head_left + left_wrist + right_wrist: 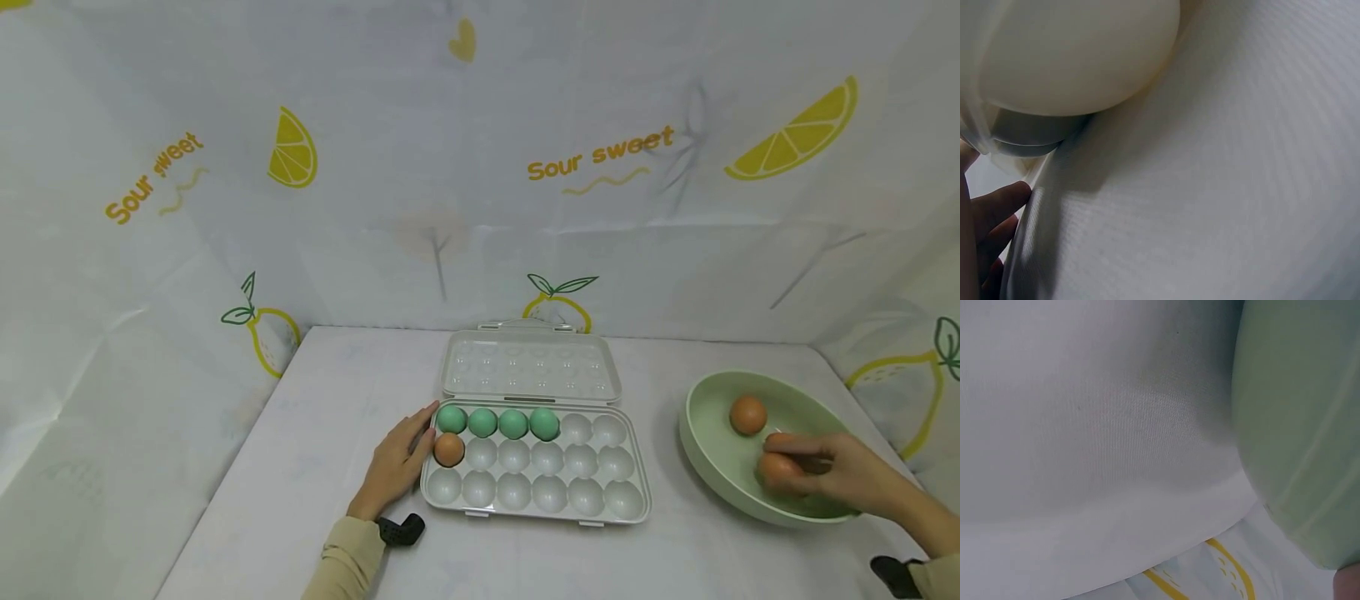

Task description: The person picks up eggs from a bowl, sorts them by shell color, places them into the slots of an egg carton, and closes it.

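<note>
altogether four green eggs (497,422), three brown eggs (748,414); right hand (832,472) gripping one, left hand (396,467) flat.

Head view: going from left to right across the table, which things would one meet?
Left hand resting against the tray's left edge → egg tray with one brown egg and four green eggs → green bowl → right hand gripping a brown egg inside it.
</note>
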Motion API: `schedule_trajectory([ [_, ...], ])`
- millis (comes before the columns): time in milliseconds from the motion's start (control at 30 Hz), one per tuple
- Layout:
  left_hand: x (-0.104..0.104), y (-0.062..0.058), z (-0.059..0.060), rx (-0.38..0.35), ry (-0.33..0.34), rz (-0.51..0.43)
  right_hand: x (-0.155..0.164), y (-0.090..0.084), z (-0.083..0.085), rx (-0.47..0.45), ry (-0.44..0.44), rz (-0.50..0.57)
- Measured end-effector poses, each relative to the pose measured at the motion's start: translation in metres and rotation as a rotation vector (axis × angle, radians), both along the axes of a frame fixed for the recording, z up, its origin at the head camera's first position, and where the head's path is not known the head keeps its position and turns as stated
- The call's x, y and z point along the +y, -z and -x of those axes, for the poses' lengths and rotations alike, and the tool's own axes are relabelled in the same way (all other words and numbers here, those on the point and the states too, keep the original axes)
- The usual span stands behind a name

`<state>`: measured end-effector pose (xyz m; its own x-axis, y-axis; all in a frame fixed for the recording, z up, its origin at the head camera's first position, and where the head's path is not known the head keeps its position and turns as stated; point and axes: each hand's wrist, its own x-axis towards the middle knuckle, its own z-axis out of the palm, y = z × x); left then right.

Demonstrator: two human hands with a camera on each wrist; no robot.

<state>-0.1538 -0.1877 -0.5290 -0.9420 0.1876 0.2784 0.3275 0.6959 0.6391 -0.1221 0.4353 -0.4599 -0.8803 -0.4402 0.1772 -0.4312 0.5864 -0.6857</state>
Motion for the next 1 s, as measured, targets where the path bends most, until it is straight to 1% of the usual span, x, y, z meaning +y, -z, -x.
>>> schedule_trajectory([
  [167, 0.0, 0.0, 0.0, 0.005, -0.002, -0.004, -0.006, -0.003, -0.005, 0.009, 0.137, -0.004],
  [267, 0.0, 0.0, -0.001, 0.005, -0.009, -0.007, -0.008, -0.005, -0.006, 0.008, 0.192, 0.025],
  [367, -0.001, -0.001, -0.001, 0.002, -0.016, -0.004, -0.009, -0.007, -0.007, -0.003, 0.2, 0.057],
  [467, -0.001, 0.0, -0.002, 0.002, -0.017, -0.001, -0.011, -0.009, -0.008, -0.021, 0.228, 0.06],
  [567, -0.001, 0.0, -0.002, 0.004, -0.017, 0.002, -0.016, -0.011, -0.009, -0.016, 0.263, 0.057],
  [667, -0.001, 0.001, -0.001, 0.006, -0.018, 0.004, -0.022, -0.013, -0.007, -0.014, 0.269, 0.089],
  [767, 0.0, 0.001, -0.001, 0.01, -0.018, 0.009, -0.03, -0.015, -0.006, -0.058, 0.267, 0.145],
  [900, 0.0, 0.001, 0.0, 0.015, -0.018, 0.015, -0.044, -0.021, -0.004, -0.12, 0.314, 0.176],
  [1000, 0.001, 0.001, 0.0, 0.016, -0.014, 0.013, -0.058, -0.024, -0.003, -0.109, 0.332, 0.194],
])
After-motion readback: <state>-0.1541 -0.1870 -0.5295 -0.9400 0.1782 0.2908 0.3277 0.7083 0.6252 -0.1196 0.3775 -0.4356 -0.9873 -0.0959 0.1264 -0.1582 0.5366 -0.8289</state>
